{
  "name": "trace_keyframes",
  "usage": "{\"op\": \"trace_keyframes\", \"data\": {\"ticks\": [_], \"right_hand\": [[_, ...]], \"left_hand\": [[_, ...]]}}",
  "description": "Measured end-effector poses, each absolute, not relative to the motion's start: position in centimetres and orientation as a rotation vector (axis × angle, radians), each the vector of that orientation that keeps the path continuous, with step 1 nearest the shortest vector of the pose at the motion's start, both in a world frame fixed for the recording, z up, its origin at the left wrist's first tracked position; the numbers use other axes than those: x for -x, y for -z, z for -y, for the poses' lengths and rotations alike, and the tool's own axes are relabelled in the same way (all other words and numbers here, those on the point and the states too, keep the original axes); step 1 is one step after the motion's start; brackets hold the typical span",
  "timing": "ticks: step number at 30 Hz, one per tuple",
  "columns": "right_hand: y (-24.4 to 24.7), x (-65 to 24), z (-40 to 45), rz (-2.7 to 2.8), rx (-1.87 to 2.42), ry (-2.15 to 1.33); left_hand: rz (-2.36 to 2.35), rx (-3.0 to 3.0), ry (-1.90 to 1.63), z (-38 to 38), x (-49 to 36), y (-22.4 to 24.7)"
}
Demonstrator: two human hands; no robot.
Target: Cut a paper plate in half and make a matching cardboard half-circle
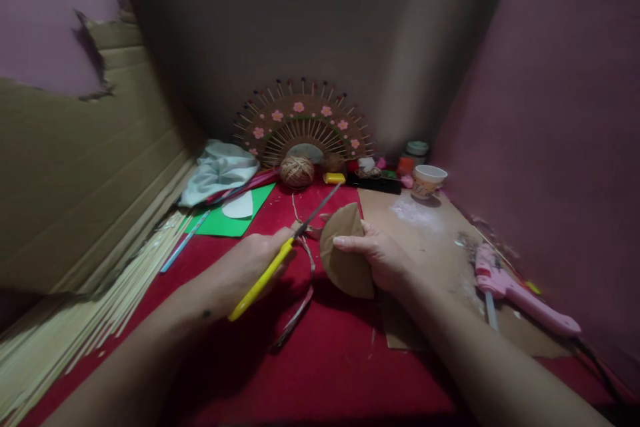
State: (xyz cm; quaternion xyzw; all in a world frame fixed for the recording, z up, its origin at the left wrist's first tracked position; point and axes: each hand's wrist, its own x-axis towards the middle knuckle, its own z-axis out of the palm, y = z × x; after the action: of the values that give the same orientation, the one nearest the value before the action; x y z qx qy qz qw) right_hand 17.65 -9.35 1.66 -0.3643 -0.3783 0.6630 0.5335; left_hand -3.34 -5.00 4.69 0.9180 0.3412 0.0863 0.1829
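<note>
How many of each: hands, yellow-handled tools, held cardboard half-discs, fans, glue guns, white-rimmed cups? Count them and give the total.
Left hand and right hand: 2
Yellow-handled tool: 1
Held half-disc: 1
Fan: 1
Glue gun: 1
White-rimmed cup: 1
Total: 7

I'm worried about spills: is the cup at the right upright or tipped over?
Upright: the cup stands with its rim uppermost. Whether it holds liquid, I cannot tell.
</note>
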Motion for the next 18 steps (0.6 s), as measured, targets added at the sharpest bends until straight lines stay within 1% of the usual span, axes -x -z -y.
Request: {"op": "trace_keyframes", "data": {"ticks": [2,8,13,18], "right_hand": [[-1.9,-17.6,9.4,0.897,0.866,-1.592],[-1.8,-17.8,9.4,0.948,0.873,-1.62],[-1.8,-17.9,9.4,0.986,0.89,-1.632],[-2.1,-17.9,9.4,1.015,0.938,-1.636]], "left_hand": [[-0.926,-2.526,-0.314,5.0,3.3,-4.9],[-0.87,-2.461,-0.274,5.5,3.3,-5.9],[-0.855,-2.472,-0.305,5.5,3.4,-5.4],[-0.917,-2.504,-0.249,5.1,3.4,-4.9]]}}
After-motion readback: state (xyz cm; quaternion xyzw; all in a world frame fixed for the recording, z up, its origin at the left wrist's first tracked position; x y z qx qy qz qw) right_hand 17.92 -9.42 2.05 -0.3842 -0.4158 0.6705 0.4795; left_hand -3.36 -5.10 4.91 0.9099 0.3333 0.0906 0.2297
